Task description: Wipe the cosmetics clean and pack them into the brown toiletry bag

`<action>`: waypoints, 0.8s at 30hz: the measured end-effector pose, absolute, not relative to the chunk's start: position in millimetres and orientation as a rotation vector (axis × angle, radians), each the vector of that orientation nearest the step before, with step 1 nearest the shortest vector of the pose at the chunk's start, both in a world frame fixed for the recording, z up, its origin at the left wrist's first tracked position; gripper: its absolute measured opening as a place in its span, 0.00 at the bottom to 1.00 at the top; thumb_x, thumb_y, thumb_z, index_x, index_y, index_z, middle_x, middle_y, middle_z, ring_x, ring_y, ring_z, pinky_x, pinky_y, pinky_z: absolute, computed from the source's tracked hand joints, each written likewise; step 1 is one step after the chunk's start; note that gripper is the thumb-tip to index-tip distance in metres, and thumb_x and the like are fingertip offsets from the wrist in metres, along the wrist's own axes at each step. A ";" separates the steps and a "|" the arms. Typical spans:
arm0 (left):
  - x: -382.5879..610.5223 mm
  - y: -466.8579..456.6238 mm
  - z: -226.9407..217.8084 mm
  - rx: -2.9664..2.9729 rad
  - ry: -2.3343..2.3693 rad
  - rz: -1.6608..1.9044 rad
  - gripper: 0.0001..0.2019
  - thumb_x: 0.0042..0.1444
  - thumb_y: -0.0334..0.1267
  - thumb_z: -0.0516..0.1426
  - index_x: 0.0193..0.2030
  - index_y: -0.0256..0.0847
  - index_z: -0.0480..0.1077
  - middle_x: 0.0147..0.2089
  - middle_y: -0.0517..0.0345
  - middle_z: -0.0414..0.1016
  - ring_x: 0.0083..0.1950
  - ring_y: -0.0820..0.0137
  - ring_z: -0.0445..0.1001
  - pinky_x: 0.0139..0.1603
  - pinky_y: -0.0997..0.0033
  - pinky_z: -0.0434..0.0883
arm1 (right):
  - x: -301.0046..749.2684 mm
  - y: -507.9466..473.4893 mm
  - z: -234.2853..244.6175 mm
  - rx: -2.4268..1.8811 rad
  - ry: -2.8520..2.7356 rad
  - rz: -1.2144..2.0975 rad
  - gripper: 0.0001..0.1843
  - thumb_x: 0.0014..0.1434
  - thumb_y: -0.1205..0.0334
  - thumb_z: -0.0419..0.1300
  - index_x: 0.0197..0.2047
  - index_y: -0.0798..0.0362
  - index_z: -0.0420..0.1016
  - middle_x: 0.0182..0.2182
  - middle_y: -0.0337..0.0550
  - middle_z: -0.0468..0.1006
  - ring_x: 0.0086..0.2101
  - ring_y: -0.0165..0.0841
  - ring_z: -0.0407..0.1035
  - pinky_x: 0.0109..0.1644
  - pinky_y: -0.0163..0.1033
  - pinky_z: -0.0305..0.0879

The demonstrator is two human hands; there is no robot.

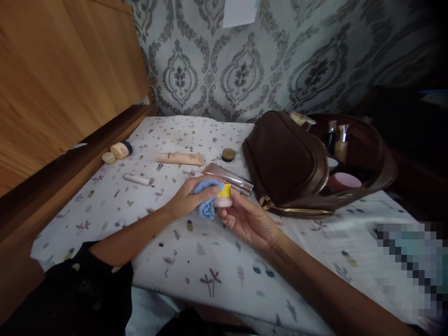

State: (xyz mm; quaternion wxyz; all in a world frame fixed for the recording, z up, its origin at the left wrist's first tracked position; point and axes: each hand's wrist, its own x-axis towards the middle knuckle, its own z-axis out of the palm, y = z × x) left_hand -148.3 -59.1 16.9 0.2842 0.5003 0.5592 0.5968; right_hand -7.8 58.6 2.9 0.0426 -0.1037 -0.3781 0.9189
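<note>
Over the middle of the cloth-covered table, my right hand [250,219] grips a small round jar [224,201] with a yellow label and a pale pinkish end. My left hand [189,198] is closed on a blue cloth [207,198], which presses against the jar's left side. Just behind my hands lie a shiny silvery-pink tube [229,177] and, partly hidden by my left hand, another small item. A peach tube [180,158] and a small dark-lidded pot [228,154] lie farther back. Left of them is a white slim tube [138,179].
An open brown cosmetic bag [283,158] with bottles and a pink-lidded container [345,180] stands at the right. Near the wooden ledge at the left are a navy-and-cream jar [121,150] and a small cream pot [108,158]. A patterned wall rises behind the table [224,261].
</note>
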 end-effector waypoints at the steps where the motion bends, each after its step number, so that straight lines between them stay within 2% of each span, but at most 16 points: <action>1: -148.0 -59.3 15.3 1.286 1.533 1.605 0.18 0.60 0.53 0.58 0.44 0.39 0.77 0.41 0.53 0.80 0.45 0.65 0.77 0.47 0.68 0.74 | -8.2 56.7 2.9 -0.313 -1.179 2.788 0.14 0.56 0.55 0.68 0.42 0.52 0.74 0.31 0.37 0.73 0.27 0.23 0.67 0.31 0.28 0.70; 4: -148.0 -59.4 11.7 1.153 1.615 1.624 0.19 0.59 0.54 0.59 0.37 0.36 0.77 0.30 0.58 0.76 0.34 0.70 0.75 0.34 0.74 0.72 | -8.7 53.1 3.1 -0.315 -1.215 2.780 0.16 0.51 0.58 0.72 0.40 0.53 0.74 0.31 0.37 0.74 0.27 0.23 0.68 0.32 0.28 0.70; 6: -148.9 -58.9 11.6 1.114 1.610 1.647 0.19 0.58 0.54 0.60 0.36 0.36 0.76 0.30 0.59 0.75 0.32 0.72 0.74 0.32 0.75 0.71 | -8.3 52.9 3.7 -0.334 -1.165 2.820 0.18 0.48 0.57 0.74 0.39 0.53 0.75 0.32 0.38 0.75 0.27 0.24 0.68 0.31 0.28 0.69; 8: -150.2 -58.1 13.2 1.113 1.556 1.651 0.19 0.58 0.55 0.60 0.38 0.37 0.77 0.33 0.57 0.77 0.34 0.71 0.75 0.34 0.74 0.73 | -7.7 53.6 4.2 -0.351 -1.114 2.857 0.19 0.48 0.54 0.74 0.39 0.52 0.75 0.32 0.38 0.76 0.27 0.25 0.68 0.29 0.29 0.68; 12: -152.9 -57.5 15.4 1.190 1.419 1.604 0.22 0.58 0.56 0.60 0.45 0.38 0.77 0.44 0.52 0.80 0.46 0.64 0.78 0.46 0.70 0.74 | -6.9 53.6 4.4 -0.369 -1.123 2.873 0.17 0.54 0.51 0.70 0.40 0.51 0.74 0.32 0.39 0.75 0.28 0.25 0.68 0.27 0.29 0.65; 14: -153.8 -57.8 13.8 1.183 1.432 1.598 0.21 0.57 0.55 0.61 0.44 0.38 0.77 0.41 0.53 0.80 0.43 0.65 0.78 0.44 0.70 0.74 | -6.7 52.2 4.2 -0.373 -1.149 2.862 0.17 0.54 0.51 0.70 0.40 0.51 0.74 0.32 0.38 0.75 0.28 0.25 0.67 0.27 0.28 0.64; 18: -153.7 -57.8 9.7 1.115 1.530 1.609 0.20 0.56 0.54 0.62 0.40 0.36 0.78 0.36 0.55 0.79 0.37 0.69 0.76 0.39 0.72 0.74 | -6.4 48.8 4.7 -0.316 -1.188 2.871 0.20 0.47 0.52 0.74 0.37 0.53 0.74 0.29 0.36 0.74 0.26 0.24 0.68 0.28 0.28 0.64; 21: -151.5 -57.3 11.1 1.111 1.558 1.618 0.21 0.58 0.55 0.60 0.40 0.35 0.77 0.37 0.54 0.79 0.39 0.68 0.76 0.41 0.71 0.75 | -6.7 48.3 4.9 -0.265 -1.208 2.896 0.21 0.47 0.52 0.75 0.38 0.55 0.75 0.29 0.37 0.76 0.28 0.25 0.72 0.29 0.28 0.66; 24: -147.3 -57.7 16.4 1.225 1.580 1.603 0.20 0.62 0.53 0.56 0.47 0.37 0.76 0.42 0.53 0.78 0.44 0.66 0.76 0.46 0.70 0.74 | -7.9 50.2 4.5 -0.261 -1.137 2.870 0.21 0.48 0.53 0.74 0.42 0.53 0.76 0.33 0.38 0.79 0.31 0.28 0.76 0.30 0.29 0.67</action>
